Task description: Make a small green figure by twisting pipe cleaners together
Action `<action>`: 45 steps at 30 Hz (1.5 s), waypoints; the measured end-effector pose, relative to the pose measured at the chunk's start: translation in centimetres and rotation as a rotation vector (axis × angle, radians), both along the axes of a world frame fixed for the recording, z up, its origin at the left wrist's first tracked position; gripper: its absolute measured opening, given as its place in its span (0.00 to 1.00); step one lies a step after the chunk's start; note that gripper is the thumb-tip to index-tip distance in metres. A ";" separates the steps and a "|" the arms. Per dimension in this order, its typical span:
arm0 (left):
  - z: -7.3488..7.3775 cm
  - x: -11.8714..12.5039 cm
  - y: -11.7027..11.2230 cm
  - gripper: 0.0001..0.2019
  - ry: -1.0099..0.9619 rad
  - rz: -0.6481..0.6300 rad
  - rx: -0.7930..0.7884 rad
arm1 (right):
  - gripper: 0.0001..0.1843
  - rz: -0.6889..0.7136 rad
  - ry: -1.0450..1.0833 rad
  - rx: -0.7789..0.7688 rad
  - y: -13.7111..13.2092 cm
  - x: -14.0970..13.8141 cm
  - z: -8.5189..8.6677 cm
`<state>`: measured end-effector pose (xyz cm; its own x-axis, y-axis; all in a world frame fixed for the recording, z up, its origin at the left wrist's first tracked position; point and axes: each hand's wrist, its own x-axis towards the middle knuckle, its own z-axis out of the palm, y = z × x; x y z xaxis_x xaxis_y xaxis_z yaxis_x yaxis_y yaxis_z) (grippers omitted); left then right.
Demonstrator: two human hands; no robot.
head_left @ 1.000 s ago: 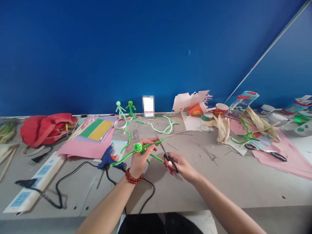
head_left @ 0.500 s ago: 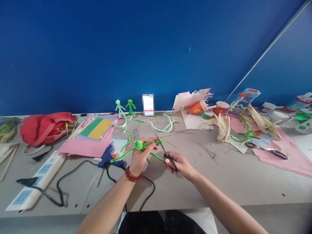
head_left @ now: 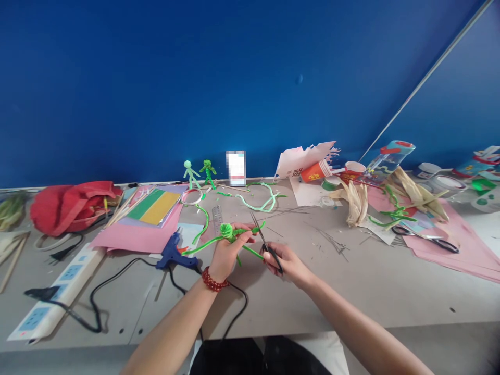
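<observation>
My left hand [head_left: 230, 254] is closed on a bright green pipe-cleaner figure [head_left: 226, 230], its rounded head above my fingers and long limbs sticking out to both sides. In my right hand [head_left: 287, 264] is a pair of black-handled scissors [head_left: 271, 255], blades pointing up and away. The blades lie by the figure's upper right limb; whether they touch it I cannot tell. A lower right limb reaches to the fingertips of my right hand. Two finished-looking pipe-cleaner figures, one pale green [head_left: 191, 174] and one darker green [head_left: 208, 173], stand against the blue wall.
Left of my hands lie a blue glue gun [head_left: 175, 255], a white power strip [head_left: 58, 297], pink paper [head_left: 128, 237] and a red bag [head_left: 74, 205]. Loose pale green pipe cleaners [head_left: 261, 208] and a ruler [head_left: 217, 219] lie ahead. Rightward are paper cups [head_left: 316, 172] and other scissors [head_left: 425, 238].
The held figure has turned and shifted slightly to the right in my left hand. The scissors stay beside its upper limb, nearly in the same place.
</observation>
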<state>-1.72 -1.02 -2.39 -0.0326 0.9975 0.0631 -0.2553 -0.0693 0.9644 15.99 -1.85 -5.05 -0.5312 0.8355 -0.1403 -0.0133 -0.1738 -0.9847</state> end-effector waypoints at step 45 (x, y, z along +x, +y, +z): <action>0.1 -0.1 0.0 0.08 -0.129 -0.158 -0.145 | 0.09 -0.093 -1.278 0.624 -1.6 6.5 2.0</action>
<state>-1.85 -1.02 -2.28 0.1263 0.9891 -0.0758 -0.3733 0.1182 0.9201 22.53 -3.41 -3.06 -0.2629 0.9619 -0.0754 0.9406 0.2382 -0.2420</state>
